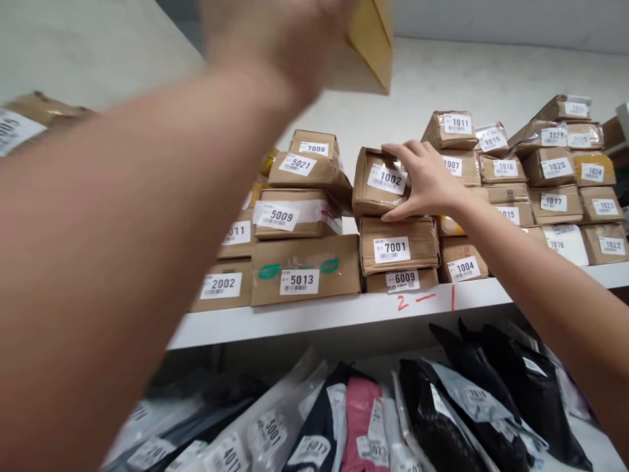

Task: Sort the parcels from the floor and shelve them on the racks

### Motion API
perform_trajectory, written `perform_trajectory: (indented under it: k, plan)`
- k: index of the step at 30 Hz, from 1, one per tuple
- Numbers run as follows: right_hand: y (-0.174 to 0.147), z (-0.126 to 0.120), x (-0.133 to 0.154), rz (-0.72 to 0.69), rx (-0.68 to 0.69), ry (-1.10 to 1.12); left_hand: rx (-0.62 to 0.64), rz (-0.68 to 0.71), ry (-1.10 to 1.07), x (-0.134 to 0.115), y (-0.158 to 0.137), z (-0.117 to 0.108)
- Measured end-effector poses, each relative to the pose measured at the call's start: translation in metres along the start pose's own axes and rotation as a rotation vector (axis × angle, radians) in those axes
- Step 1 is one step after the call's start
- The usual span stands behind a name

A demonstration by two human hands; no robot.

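My left hand (275, 39) is raised at the top of the view, blurred, gripping a brown cardboard parcel (371, 49) whose lower corner shows above the shelf. My left forearm fills the left half of the view. My right hand (425, 183) grips the right side of a brown parcel labelled 1002 (376, 183), which sits on top of the parcel labelled 7001 (398, 246); below that lies parcel 6009 (401, 280). All rest on a white shelf (344, 311) marked "2-1" in red.
Left of the stack are parcels 5013 (304, 270), 5009 (295, 215), 5021 (307, 169), 7008 (314, 144) and 2002 (222, 286). To the right stand stacks numbered 1004 to 1025 (555, 167). The lower shelf holds black, grey and pink plastic mailer bags (368, 419).
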State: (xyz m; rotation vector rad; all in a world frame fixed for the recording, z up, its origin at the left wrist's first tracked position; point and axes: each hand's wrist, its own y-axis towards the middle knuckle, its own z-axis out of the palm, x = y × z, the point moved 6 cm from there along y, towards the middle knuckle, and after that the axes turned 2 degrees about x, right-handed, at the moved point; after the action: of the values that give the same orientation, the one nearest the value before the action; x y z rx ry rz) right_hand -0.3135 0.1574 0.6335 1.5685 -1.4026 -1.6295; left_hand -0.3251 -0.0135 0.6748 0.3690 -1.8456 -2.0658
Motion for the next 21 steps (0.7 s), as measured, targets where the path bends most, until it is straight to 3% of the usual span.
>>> perform_trajectory:
  k: [1,3,8,10,15,21]
  plan:
    - [-0.002,0.001,0.001,-0.004,-0.001,0.002,-0.072,-0.02,-0.008,0.002,0.003,-0.011]
    - [-0.007,0.001,0.004,-0.016,-0.017,0.003,-0.023,-0.082,-0.075,0.003,0.004,-0.002]
    - [-0.027,-0.002,0.002,0.065,-0.13,-0.007,0.185,-0.203,-0.133,-0.001,-0.007,0.066]
    - [-0.038,-0.002,-0.002,0.13,-0.156,-0.009,0.243,-0.275,-0.128,0.002,-0.008,0.082]
    - [-0.05,0.007,-0.01,0.214,-0.173,0.089,0.255,-0.306,-0.067,0.005,-0.001,0.087]
    - [-0.045,0.024,-0.011,0.219,-0.14,0.201,0.232,-0.27,0.028,0.003,-0.008,0.087]
